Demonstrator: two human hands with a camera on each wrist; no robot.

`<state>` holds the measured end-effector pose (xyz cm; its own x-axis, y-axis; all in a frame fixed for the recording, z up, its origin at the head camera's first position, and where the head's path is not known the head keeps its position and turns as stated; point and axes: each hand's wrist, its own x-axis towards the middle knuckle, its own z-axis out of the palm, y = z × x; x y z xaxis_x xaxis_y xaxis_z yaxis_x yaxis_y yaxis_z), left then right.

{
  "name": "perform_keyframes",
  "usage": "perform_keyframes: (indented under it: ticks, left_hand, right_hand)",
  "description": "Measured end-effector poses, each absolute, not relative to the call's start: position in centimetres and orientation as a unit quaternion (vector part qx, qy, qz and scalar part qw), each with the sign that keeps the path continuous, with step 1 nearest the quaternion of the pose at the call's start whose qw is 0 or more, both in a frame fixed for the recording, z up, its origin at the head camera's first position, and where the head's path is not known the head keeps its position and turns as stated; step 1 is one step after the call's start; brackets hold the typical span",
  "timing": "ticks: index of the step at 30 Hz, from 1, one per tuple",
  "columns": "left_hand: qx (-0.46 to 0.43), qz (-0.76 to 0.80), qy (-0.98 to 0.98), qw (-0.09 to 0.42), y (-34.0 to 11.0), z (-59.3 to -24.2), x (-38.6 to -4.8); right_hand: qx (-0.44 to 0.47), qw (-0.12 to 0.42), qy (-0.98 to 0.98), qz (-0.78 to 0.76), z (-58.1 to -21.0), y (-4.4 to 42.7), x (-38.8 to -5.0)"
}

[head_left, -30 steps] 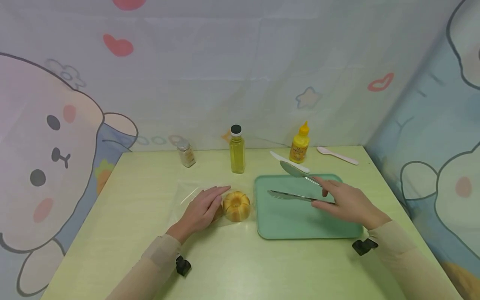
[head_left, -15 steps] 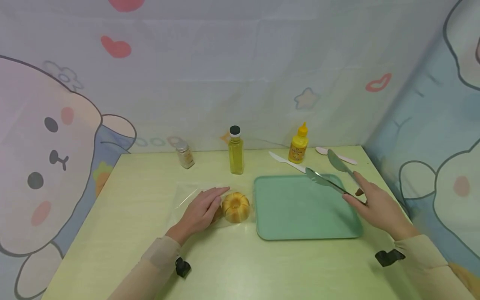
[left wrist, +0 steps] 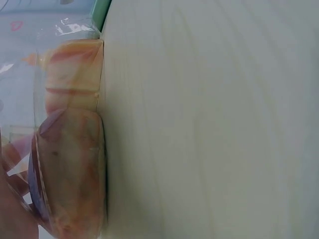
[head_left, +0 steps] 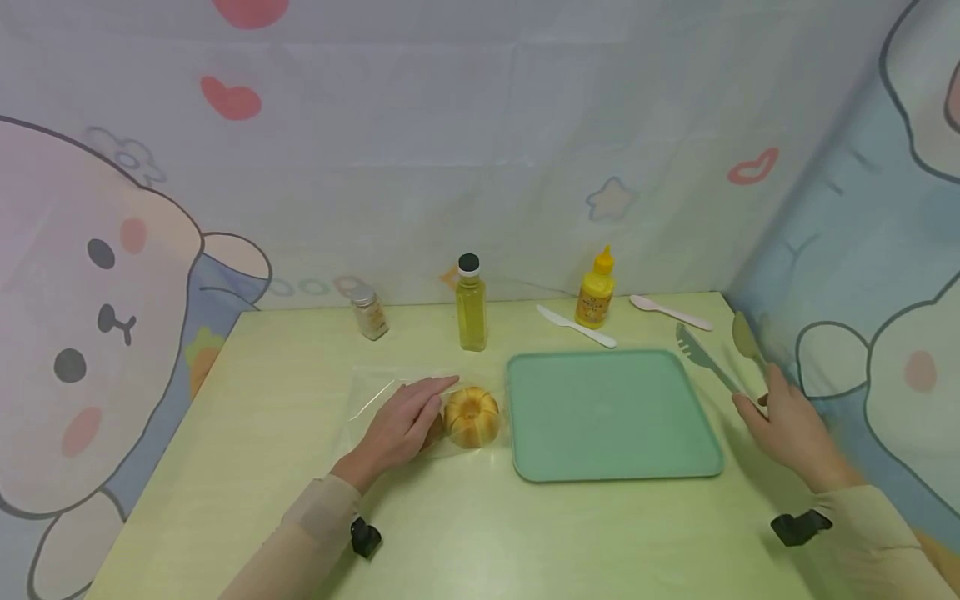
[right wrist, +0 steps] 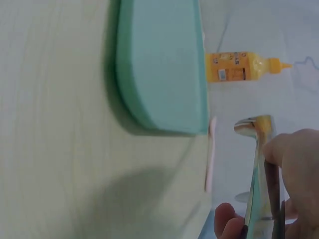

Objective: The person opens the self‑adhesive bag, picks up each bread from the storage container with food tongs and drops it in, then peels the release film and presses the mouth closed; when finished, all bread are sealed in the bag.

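My left hand (head_left: 401, 422) rests with extended fingers on a clear plastic bag (head_left: 369, 398) lying on the table. Inside the bag is a golden, segmented bun (head_left: 472, 417). A second, browner bun (left wrist: 75, 169) lies beside it, partly under my left hand in the head view. At the right side of the table, my right hand (head_left: 797, 433) holds metal tongs (head_left: 705, 358) between thumb and fingers. The tongs' arms stand apart with nothing between their ends. They are to the right of a green tray (head_left: 611, 417).
Along the back of the table stand a small shaker jar (head_left: 370, 315), a bottle of yellow oil (head_left: 471, 308) and a yellow squeeze bottle (head_left: 595, 293). A white plastic knife (head_left: 576, 326) and a pink spoon (head_left: 671, 312) lie near the squeeze bottle. A printed cloth wall (head_left: 360, 167) rises behind.
My right hand has carried the tongs rightward, from over the tray to beyond its right edge. My left hand has stayed on the bag.
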<state>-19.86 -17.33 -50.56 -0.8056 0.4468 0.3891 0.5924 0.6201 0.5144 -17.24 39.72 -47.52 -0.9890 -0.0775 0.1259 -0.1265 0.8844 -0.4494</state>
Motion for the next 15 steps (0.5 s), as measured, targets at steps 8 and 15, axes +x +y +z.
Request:
perform_keyframes:
  ticks: [8, 15]
  left_hand:
    - [-0.293, -0.327, -0.891, 0.116, -17.3, -50.3, -19.7]
    - [-0.299, -0.326, -0.888, 0.124, -17.3, -50.3, -19.8]
  right_hand:
    - [0.011, -0.003, -0.974, 0.225, -48.7, 41.1, -17.4]
    - [0.015, 0.038, -0.975, 0.218, -50.1, 40.9, -17.4]
